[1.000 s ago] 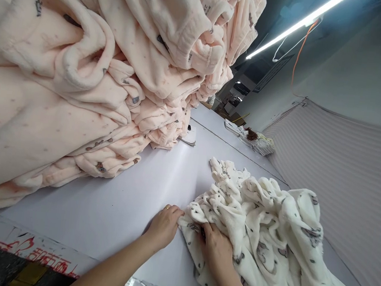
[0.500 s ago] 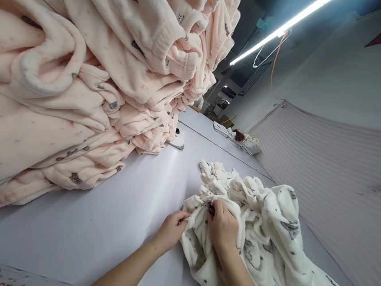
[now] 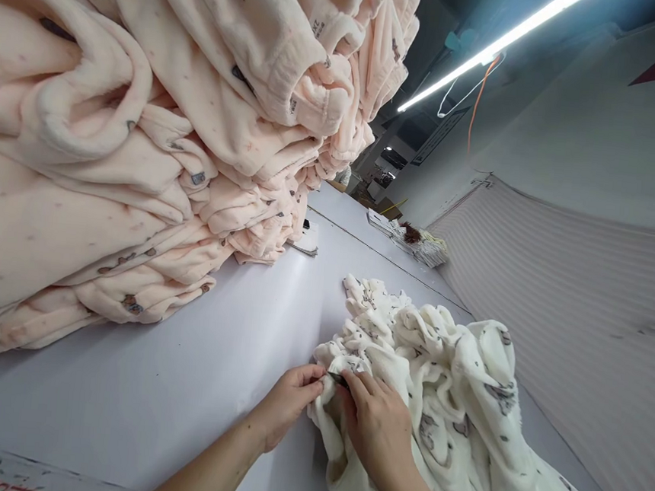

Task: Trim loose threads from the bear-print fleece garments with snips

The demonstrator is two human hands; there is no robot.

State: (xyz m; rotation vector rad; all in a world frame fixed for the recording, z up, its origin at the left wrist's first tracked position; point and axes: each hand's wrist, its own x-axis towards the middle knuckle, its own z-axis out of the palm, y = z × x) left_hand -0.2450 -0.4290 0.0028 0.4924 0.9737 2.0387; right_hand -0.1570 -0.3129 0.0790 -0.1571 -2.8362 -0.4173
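A heap of white plush garments (image 3: 433,407) with small dark prints lies crumpled in front of me. At its left edge, my left hand (image 3: 291,395) pinches the edge of one white garment between thumb and fingers. My right hand (image 3: 378,422) rests over the same garment, closed around small dark thread snips (image 3: 338,379). The snips' tip points left, close to my left fingertips. Most of the tool is hidden inside my right hand.
A tall pile of pale pink plush garments (image 3: 138,183) rises on the left. Beside its far end lies a small white stack (image 3: 306,240) on the pale table (image 3: 206,388). Further back sit more stacked pieces (image 3: 408,236). A striped sheet (image 3: 575,298) hangs along the right.
My right hand has come down and turned, so the snips now point at my left fingertips. My left hand keeps its pinch on the white garment, its wrist slightly turned.
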